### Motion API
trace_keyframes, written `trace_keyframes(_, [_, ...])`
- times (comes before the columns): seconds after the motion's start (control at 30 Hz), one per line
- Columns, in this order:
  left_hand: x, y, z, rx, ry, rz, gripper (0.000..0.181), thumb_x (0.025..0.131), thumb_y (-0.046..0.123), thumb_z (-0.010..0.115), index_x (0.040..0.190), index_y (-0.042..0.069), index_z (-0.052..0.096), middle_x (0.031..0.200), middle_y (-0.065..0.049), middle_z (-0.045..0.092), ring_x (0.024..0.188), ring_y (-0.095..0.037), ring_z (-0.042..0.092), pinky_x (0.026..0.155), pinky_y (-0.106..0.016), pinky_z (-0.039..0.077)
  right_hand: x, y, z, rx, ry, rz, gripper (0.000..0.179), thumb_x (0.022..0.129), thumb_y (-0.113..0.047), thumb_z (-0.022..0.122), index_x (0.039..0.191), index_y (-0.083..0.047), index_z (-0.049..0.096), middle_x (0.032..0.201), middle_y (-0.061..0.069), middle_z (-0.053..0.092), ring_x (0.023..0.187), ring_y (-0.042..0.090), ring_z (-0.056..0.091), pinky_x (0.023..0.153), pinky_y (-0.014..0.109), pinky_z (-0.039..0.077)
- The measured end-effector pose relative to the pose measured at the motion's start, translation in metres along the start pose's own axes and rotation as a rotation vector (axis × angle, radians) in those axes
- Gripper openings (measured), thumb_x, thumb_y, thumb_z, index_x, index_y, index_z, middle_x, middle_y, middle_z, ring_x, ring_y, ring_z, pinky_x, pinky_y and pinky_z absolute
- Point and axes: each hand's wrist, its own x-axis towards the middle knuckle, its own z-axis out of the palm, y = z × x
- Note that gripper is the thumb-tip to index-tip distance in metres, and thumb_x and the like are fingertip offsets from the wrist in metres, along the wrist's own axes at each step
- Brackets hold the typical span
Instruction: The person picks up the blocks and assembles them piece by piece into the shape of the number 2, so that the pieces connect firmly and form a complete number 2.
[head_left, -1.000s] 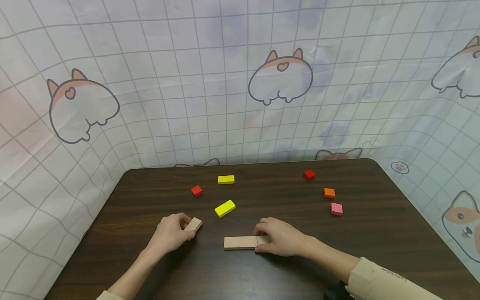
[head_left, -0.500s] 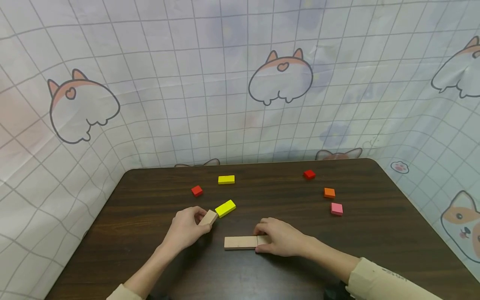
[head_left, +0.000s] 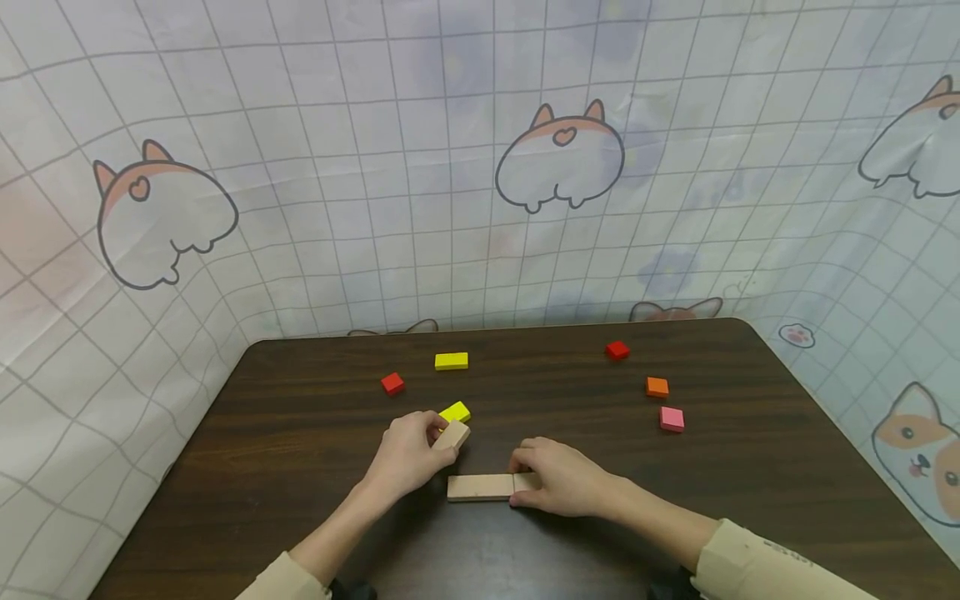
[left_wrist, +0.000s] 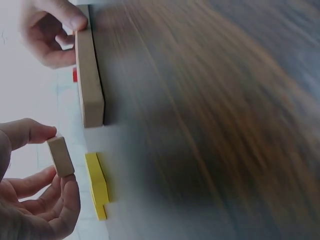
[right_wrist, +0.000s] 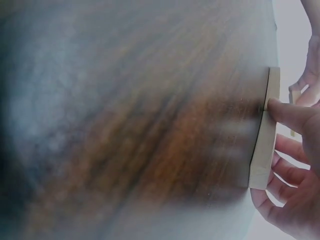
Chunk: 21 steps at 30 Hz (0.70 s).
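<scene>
Blocks below logged left to right. Backdrop: one hanging cloth (head_left: 322, 208), creased, white with grey grid, three rounded animal-rear prints (head_left: 167, 221). Below it, one desk (head_left: 247, 492), dark brown, streaked wood grain, rounded far corners.

First of two reds, the left red (head_left: 392, 383): small, squat, smooth, set at an angle.

Left hand (head_left: 408, 454): fingers bent, thumb and fingertips pinching one pale wood block (head_left: 452, 436) by its edges, the gap only as wide as the block. Block is plain, square-cornered, tilted, raised above the desk near the row described next.

Two yellows, both oblong, smooth, bright: far yellow (head_left: 452, 362) lies lengthwise; near yellow (head_left: 457, 412) slanted, its left part hidden behind the hand.

Two more plain wood pieces end to end, thin seam between: left bar (head_left: 480, 488) and right bar (head_left: 527, 482), lying flat. Right hand (head_left: 561, 477) grips the right bar, fingers curled over its far side, thumb along the near edge by the seam.

Further right, one each: right red (head_left: 617, 350), orange block (head_left: 657, 387), pink block (head_left: 671, 419). All small, flat-faced, well apart from the hands.
</scene>
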Motion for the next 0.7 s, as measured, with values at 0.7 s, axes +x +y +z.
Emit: trace_keyframes(0.7, [0.014,0.020,0.026,-0.023,-0.049,0.095,0.023,0.080,0.013,0.080,0.099,0.003,0.073,0.080,0.001,0.064,0.069,-0.010,0.057,0.058,-0.026,0.050,-0.001,-0.001,0.002,-0.020,0.030,0.003,0.024,0.087,-0.033,0.084,0.099,-0.018,0.069,0.092,-0.012,0.056,0.079,0.005,0.049,0.066,0.024,0.045])
